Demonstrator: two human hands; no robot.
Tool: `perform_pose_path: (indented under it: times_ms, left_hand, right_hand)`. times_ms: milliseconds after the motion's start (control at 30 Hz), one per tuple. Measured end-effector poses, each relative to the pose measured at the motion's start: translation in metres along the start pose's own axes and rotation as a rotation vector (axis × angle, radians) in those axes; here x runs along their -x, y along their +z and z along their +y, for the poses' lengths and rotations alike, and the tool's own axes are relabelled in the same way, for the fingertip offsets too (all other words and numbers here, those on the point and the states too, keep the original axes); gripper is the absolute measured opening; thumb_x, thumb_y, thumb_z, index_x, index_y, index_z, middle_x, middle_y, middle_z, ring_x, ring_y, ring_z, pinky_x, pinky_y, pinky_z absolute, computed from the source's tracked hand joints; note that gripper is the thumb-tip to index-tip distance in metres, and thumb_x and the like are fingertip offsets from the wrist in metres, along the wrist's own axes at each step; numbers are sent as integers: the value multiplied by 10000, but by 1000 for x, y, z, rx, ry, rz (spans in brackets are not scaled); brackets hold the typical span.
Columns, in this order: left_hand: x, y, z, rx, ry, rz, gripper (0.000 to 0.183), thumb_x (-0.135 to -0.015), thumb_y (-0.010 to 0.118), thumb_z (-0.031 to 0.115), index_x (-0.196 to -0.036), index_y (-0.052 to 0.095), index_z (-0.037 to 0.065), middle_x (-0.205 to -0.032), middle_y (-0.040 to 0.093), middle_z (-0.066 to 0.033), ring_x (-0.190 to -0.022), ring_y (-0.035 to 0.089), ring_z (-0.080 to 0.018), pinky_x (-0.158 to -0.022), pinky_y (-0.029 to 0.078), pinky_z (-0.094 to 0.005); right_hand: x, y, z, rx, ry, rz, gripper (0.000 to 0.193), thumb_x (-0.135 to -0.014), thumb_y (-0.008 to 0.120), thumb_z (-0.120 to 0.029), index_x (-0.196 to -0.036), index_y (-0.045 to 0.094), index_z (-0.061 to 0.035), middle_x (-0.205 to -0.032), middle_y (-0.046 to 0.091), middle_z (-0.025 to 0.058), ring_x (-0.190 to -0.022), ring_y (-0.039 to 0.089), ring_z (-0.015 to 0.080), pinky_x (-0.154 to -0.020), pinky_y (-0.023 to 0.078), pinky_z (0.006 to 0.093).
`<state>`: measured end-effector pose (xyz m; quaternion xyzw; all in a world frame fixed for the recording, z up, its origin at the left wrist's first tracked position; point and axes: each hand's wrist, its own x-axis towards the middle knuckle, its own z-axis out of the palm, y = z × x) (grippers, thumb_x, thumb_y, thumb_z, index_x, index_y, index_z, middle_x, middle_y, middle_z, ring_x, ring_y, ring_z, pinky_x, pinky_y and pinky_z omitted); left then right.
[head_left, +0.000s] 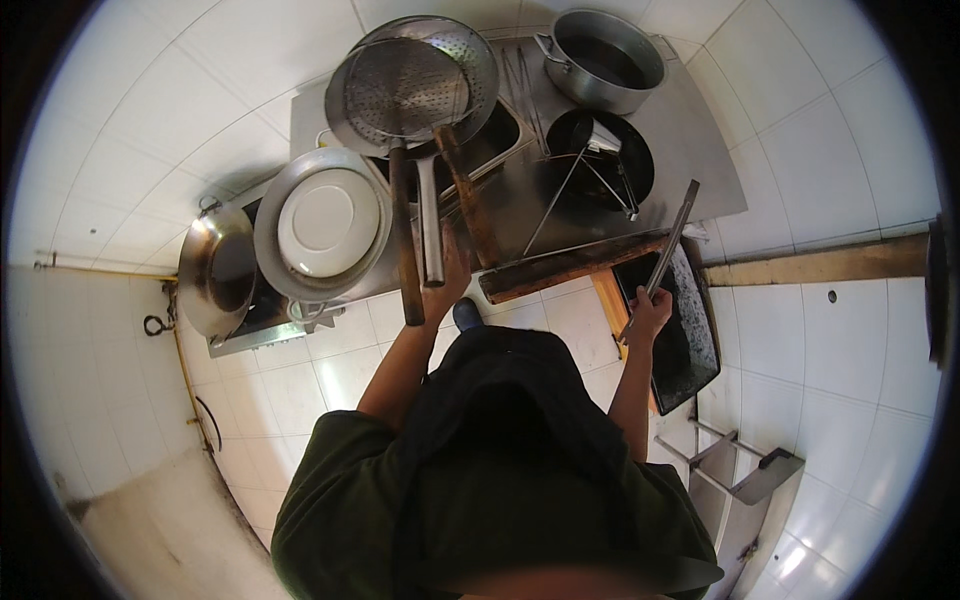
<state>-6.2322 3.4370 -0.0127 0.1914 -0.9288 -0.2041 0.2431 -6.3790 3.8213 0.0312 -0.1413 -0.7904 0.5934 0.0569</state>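
Note:
My left hand (447, 282) is closed at the handles of several long-handled strainers. Its fingers are partly hidden behind those handles. A wire-mesh skimmer (405, 90) with a wooden handle overlaps a round perforated strainer (470, 60) with a metal handle. Another wooden handle (465, 195) slants beside them. My right hand (650, 312) grips a long, narrow metal bar (675, 235), which points up and away. Below that hand lies a dark rectangular tray (685, 330); a charred wooden beam (570, 265) runs between my hands along the counter front.
On the steel counter (700, 150) stand a two-handled pot (608, 60) and a black pan (640, 165) holding a wire rack. At left are a wok (215, 275) and a large pan (268, 225) with a white dish (330, 222). A metal rack (765, 478) stands at lower right.

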Motion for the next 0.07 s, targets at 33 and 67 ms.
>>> perform_pose_path:
  times_ms: [33,67]
  left_hand:
    - [-4,12,-7,-24,-114,-128,859,-945,661,237,-1603,170,-14,-1569,398,-258,-1467,309,-504,-1233,217,-556]
    - [-6,20,-12,126,-107,-112,894,-964,666,222,-1625,87,55,-1576,182,-427,-1468,228,-578,-1177,240,-650]
  right_hand:
    - [-2,0,0,18,15,8,225,-871,754,-44,-941,540,-26,-717,591,56,-526,595,123,-473,501,267]
    - [-5,1,-1,22,33,17,229,-871,759,-51,-941,542,-28,-716,593,56,-527,596,125,-474,502,269]
